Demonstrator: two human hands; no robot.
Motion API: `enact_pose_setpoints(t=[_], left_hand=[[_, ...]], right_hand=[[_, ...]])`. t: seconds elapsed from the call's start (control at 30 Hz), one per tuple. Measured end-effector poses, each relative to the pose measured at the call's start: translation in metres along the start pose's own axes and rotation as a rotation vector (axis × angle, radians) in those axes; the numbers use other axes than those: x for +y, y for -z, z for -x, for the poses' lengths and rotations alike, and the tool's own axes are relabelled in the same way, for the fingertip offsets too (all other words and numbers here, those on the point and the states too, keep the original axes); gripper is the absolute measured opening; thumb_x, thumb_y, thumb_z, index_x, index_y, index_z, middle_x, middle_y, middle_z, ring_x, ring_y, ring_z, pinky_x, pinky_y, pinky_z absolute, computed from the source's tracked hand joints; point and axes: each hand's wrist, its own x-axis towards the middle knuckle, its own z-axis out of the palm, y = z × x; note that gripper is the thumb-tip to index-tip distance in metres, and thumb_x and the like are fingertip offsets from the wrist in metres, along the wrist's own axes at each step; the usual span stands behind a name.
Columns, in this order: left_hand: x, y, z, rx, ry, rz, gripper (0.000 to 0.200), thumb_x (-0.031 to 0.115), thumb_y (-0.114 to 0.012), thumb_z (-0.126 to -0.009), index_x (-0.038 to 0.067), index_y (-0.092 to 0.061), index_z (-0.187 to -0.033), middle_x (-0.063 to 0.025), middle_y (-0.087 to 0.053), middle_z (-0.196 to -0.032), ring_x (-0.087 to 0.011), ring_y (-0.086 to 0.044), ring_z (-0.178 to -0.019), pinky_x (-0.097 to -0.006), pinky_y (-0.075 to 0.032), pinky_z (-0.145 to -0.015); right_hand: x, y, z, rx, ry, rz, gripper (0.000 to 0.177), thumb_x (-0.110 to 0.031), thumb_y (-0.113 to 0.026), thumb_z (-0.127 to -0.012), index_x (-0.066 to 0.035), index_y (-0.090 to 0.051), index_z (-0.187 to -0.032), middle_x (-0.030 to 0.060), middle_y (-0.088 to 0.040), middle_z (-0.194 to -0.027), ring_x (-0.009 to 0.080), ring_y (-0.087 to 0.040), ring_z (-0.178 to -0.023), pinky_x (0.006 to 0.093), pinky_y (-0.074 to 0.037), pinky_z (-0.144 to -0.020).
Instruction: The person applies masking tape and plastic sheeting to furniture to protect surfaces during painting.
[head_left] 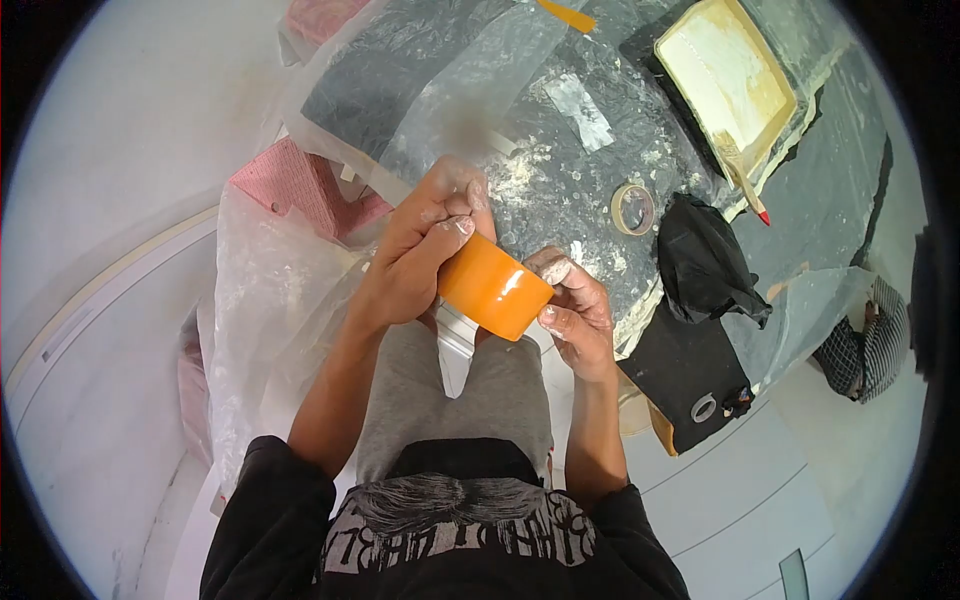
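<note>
Held out in front of my body is a wide, glossy roll of orange tape (496, 287), tilted with its outer face up. My left hand (428, 238) grips its upper-left end, thumb on the near side and fingers curled behind. At the opposite end, my right hand (578, 312) pinches the edge between thumb and bent fingers. White powder or paint marks the fingertips of both hands. Whether a loose end of tape is lifted cannot be seen.
A plastic-covered, paint-spattered table (520, 195) lies ahead. On it are a tray of white paint (715, 70), a brush (745, 182), a pale tape ring (633, 209) and a black bag (705, 262). Pink material (300, 185) under clear sheeting is at left; another small roll (704, 407) lies at right.
</note>
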Motion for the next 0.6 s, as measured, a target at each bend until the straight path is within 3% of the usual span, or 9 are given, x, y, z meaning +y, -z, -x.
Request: enact_pose_setpoints(t=[0.23, 0.3, 0.47, 0.6], left_hand=[[-0.002, 0.003, 0.005, 0.072, 0.132, 0.062, 0.019, 0.006, -0.04, -0.085, 0.008, -0.041, -0.104, -0.0037, -0.048, -0.077, -0.0096, -0.042, -0.069, -0.023, -0.035, -0.065], [-0.004, 0.004, 0.005, 0.056, -0.009, 0.018, 0.018, 0.004, -0.038, -0.088, 0.006, -0.044, -0.104, -0.0019, -0.051, -0.079, -0.0058, -0.045, -0.07, -0.0206, -0.036, -0.065], [0.005, 0.003, 0.01, 0.023, -0.107, -0.116, 0.014, 0.001, -0.038, -0.085, 0.005, -0.045, -0.097, -0.0023, -0.049, -0.081, -0.0072, -0.045, -0.07, -0.0219, -0.037, -0.065], [0.013, 0.002, 0.011, 0.015, -0.186, -0.269, 0.014, -0.001, -0.038, -0.083, 0.004, -0.046, -0.093, -0.003, -0.047, -0.084, -0.0078, -0.044, -0.07, -0.0222, -0.037, -0.065]], right_hand=[[0.003, -0.001, 0.001, -0.052, 0.026, -0.015, 0.017, -0.005, -0.064, -0.085, 0.001, -0.058, -0.1, 0.0064, -0.055, -0.1, 0.0107, -0.055, -0.084, 0.0242, -0.046, -0.069], [0.004, -0.001, 0.0, -0.052, 0.006, -0.007, 0.017, -0.004, -0.064, -0.085, 0.0, -0.058, -0.1, 0.007, -0.055, -0.101, 0.0114, -0.055, -0.086, 0.0253, -0.046, -0.07], [0.003, -0.008, -0.004, -0.022, 0.078, 0.073, 0.018, -0.005, -0.062, -0.085, -0.001, -0.059, -0.102, 0.0101, -0.056, -0.111, 0.0154, -0.055, -0.099, 0.0289, -0.047, -0.08], [0.001, -0.012, -0.006, -0.009, 0.089, 0.073, 0.019, -0.005, -0.06, -0.084, 0.0, -0.059, -0.103, 0.0107, -0.056, -0.115, 0.0163, -0.056, -0.099, 0.0279, -0.048, -0.08]])
